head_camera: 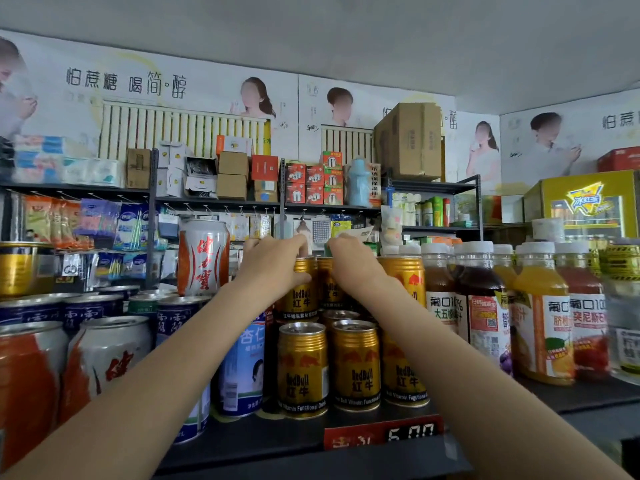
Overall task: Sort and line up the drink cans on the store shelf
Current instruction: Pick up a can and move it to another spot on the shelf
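Up on the second tier, the left hand and right hand each curl their fingers over a gold can's top, left can beside right can, seemingly to square them above the front row.

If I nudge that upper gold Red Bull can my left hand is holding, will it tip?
Probably yes. The upper gold can stands stacked on lower cans, a narrow footing. Its glossy metal likely slides easily. The left hand gripping its top should steady it.
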The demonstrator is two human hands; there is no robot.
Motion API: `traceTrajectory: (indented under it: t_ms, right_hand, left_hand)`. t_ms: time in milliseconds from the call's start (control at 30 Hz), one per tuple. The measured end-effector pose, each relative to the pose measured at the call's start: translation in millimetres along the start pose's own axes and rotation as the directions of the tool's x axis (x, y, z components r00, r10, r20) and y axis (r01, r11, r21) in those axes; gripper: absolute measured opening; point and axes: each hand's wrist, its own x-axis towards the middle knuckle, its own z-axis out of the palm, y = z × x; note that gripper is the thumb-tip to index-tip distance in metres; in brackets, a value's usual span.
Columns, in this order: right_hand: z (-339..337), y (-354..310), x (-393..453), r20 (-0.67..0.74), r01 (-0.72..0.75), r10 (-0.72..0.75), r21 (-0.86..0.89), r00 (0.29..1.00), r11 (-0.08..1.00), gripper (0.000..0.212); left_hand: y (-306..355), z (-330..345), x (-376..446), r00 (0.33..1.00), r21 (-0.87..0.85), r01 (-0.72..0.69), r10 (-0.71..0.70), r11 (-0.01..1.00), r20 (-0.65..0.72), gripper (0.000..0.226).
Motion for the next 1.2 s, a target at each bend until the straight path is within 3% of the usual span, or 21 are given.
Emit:
traceTrajectory:
  t_ms: [167, 367, 567, 667, 1200]
  right_hand:
    - [23, 1, 13, 0.076, -0.056, 0.056, -0.007, 0.996, 0.998, 0.029]
    - [39, 10, 15, -0.039, -0.06, 0.063, 0.089, 0.997, 0.994, 0.034]
    - [44, 9, 27, -0.151, -0.224, 0.264, 0.239, 0.953, 0.945, 0.024]
    - [40, 11, 39, -0.128, -0.289, 0.339, 0.303, 0.932, 0.908, 0.016]
    - [37, 15, 68, -0.127, -0.239, 0.284, 0.284, 0.95, 0.928, 0.018]
  left_hand:
    - [-1, 3, 4, 1.0, -0.018, -0.013, 0.013, 1.0, 0.0, 0.026]
    - [-5, 0, 8, 0.999, -0.029, -0.023, 0.024, 0.999, 0.032, 0.028]
    - [-7, 0, 10, 0.999, -0.053, -0.028, 0.03, 0.998, 0.039, 0.028]
    - [-9, -1, 10, 0.998, -0.073, -0.032, 0.035, 0.997, 0.05, 0.029]
    - [-11, -4, 19, 0.991, -0.034, -0.07, 0.074, 0.997, 0.113, 0.03]
